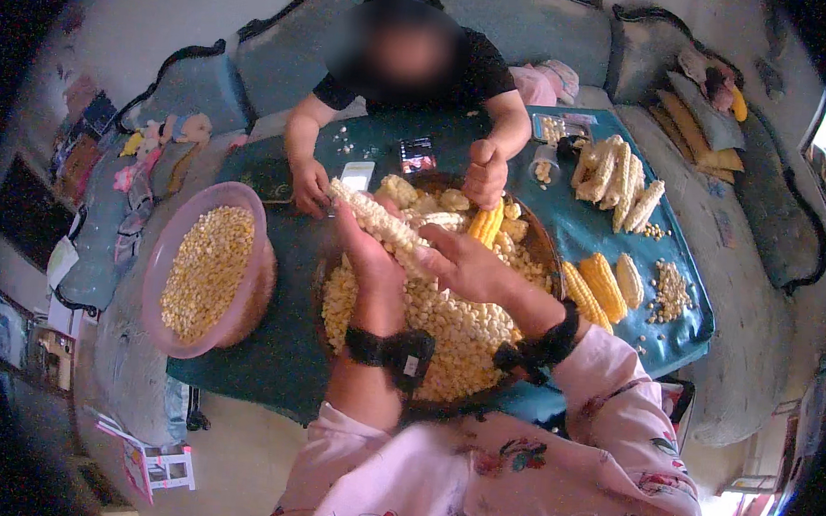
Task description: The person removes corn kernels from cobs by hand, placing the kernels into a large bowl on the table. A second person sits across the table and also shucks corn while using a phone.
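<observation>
A pale corn cob [370, 215] lies slanted across my left hand [372, 256], which is closed around it from below. My right hand [473, 269] is closed at the cob's near end, its fingers pressing against the kernels. Both hands are above a round brown basket [559, 254] heaped with loose corn kernels [456, 330]. Several whitish cobs lie at the basket's far side. Across the table, a person's fist [486, 173] grips a yellow corn cob [487, 226] inside the basket; that person's other hand [310, 189] rests near a phone [357, 175].
A pink basin [263, 222] of kernels stands at the left. On the right of the green-covered table [682, 300] are piled bare cobs [613, 175], yellow corn cobs [603, 285] and scattered kernels [671, 290]. A clear cup [542, 164] lies at the back, and sofas [536, 40] surround the table.
</observation>
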The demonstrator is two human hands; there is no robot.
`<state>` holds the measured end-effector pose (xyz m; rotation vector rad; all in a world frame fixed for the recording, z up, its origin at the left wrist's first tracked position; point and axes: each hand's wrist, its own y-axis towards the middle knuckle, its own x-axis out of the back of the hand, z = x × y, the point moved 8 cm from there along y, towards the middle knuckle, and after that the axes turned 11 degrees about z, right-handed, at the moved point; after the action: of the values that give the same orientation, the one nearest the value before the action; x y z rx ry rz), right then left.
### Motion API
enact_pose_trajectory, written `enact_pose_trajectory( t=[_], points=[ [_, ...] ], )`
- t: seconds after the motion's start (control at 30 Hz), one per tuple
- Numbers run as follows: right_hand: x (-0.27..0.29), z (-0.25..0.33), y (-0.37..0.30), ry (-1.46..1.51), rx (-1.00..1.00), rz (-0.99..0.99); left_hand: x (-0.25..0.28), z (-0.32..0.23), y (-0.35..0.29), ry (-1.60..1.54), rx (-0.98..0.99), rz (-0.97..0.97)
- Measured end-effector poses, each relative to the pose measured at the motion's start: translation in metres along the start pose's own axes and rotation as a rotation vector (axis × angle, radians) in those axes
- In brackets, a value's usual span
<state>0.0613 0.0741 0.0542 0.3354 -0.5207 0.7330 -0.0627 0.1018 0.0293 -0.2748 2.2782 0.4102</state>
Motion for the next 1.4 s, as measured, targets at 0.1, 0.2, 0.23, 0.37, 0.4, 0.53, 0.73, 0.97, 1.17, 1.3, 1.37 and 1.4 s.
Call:
enact_pose_trajectory(
  t=[0.1, 0.2, 0.23, 0.37, 0.4, 0.53, 0.73, 0.97, 1.17, 1.3, 1.37, 1.4],
  points=[
    [-0.005, -0.003, 0.015, -0.039, -0.078, 0.054, 0.000, -0.001, 0.001, 0.007, -0.004, 0.000],
    [-0.004, -0.009, 0.019, 0.111, -0.098, -0.008, -0.003, -0.006, -0.001, 0.049, -0.031, 0.028],
    [-0.005, -0.012, 0.020, 0.132, -0.117, -0.005, -0.003, -0.007, -0.001, 0.071, -0.046, 0.047],
    [-0.010, -0.031, 0.027, 0.225, -0.084, -0.009, 0.006, -0.007, 0.001, 0.196, -0.088, 0.058],
    [-0.010, -0.034, 0.027, 0.235, -0.094, -0.021, 0.001, -0.013, -0.002, 0.254, -0.120, 0.035],
    [-0.008, -0.038, 0.026, 0.235, -0.015, -0.101, -0.005, -0.023, -0.006, 0.418, -0.204, -0.008],
    [-0.016, -0.046, 0.026, 0.504, -0.055, -0.041, -0.016, -0.017, -0.007, 0.255, -0.136, 0.135],
    [-0.006, -0.024, 0.020, 0.284, -0.025, -0.069, -0.011, -0.024, -0.008, 0.399, -0.231, -0.019],
    [-0.012, -0.024, 0.020, 0.305, 0.074, -0.092, -0.036, -0.024, -0.021, 0.454, -0.318, 0.174],
    [-0.009, -0.019, 0.014, 0.426, 0.174, -0.198, -0.039, -0.018, -0.026, 0.491, -0.255, 0.173],
    [-0.010, -0.022, 0.014, 0.449, 0.193, -0.242, -0.039, -0.020, -0.033, 0.500, -0.273, 0.141],
    [-0.010, -0.023, 0.013, 0.463, 0.203, -0.266, -0.040, -0.020, -0.036, 0.507, -0.282, 0.126]
  ],
)
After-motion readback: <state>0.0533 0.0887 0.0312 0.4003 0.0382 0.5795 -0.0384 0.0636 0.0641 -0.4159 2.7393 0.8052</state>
